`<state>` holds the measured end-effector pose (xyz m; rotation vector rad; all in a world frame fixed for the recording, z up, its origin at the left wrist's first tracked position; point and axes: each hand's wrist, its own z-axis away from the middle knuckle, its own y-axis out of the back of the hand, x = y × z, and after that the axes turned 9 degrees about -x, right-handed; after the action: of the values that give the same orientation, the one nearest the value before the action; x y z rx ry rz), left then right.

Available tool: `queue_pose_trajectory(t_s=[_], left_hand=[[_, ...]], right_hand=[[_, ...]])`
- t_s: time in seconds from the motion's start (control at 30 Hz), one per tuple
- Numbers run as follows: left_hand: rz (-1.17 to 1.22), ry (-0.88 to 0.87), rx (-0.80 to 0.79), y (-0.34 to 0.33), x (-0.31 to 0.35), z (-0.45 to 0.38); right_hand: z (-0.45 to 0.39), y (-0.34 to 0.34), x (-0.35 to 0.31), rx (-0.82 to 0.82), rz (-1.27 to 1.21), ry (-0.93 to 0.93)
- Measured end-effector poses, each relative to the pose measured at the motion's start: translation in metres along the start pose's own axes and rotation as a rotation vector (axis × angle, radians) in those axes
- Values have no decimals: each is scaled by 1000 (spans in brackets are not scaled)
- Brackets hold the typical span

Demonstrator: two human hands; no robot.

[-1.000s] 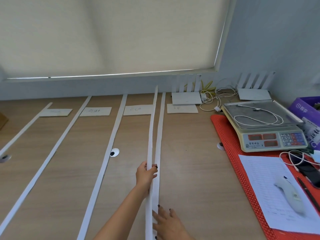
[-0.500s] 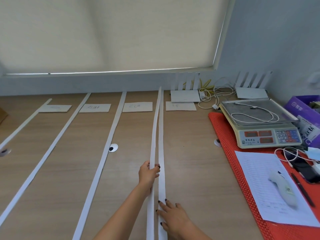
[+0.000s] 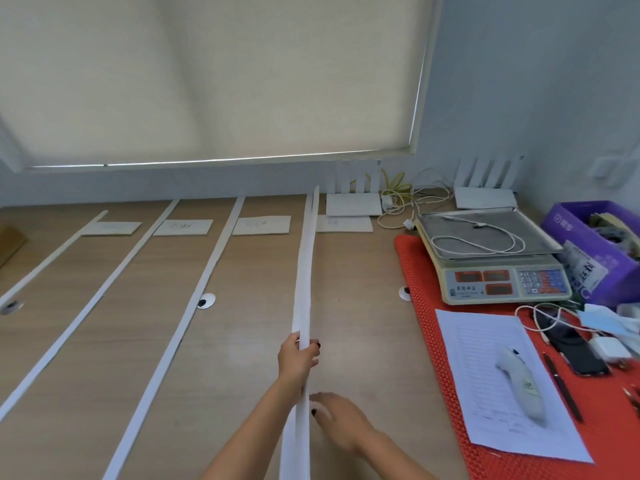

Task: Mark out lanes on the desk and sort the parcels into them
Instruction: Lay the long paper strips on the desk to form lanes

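A long white paper strip (image 3: 304, 271) runs from the back wall toward me down the middle of the wooden desk (image 3: 363, 341). It seems to lie over a second strip beneath it. My left hand (image 3: 297, 362) pinches this strip on edge, thumb and fingers closed on it. My right hand (image 3: 337, 419) rests nearer to me, fingers pressing against the strip's right side. Three more white strips (image 3: 204, 292) lie to the left and mark lanes. Four paper labels (image 3: 261, 225) sit at the lanes' far ends. No parcels are in view.
An orange mat (image 3: 420, 306) covers the desk's right side and carries a weighing scale (image 3: 491, 268), a printed sheet (image 3: 491, 375), a handheld scanner (image 3: 521, 382), a pen and a phone. A purple box (image 3: 588, 244) stands at the far right. Routers and cables (image 3: 398, 199) line the back wall.
The two side-by-side strips have come together into one line. My left hand moved up along the strip and tipped it on edge; my right hand slid in against it.
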<state>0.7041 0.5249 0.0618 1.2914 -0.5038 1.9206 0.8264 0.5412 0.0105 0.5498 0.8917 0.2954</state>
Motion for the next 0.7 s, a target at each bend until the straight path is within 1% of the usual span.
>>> queue_pose_trajectory(t_s=[0.07,0.1,0.13,0.17,0.33,0.47,0.6,0.7], left_hand=[[-2,-6,11,-23,1,7],[-7,-4,18,-34,1,10],[-12,-1,23,-46,1,14],[-16,2,26,-58,0,17],[31,-14,-12,-113,0,30],[54,-33,-59,-148,3,36],[-10,-57,-73,-175,0,37],[-30,-52,-93,-192,-3,37]], right_hand=[[16,18,4,72,-427,-10],[23,27,5,109,-601,-11],[30,36,8,150,-711,1],[36,45,12,188,-759,23],[64,76,40,262,-793,111],[85,95,71,256,-838,132],[101,105,96,224,-831,137],[107,107,110,239,-844,112]])
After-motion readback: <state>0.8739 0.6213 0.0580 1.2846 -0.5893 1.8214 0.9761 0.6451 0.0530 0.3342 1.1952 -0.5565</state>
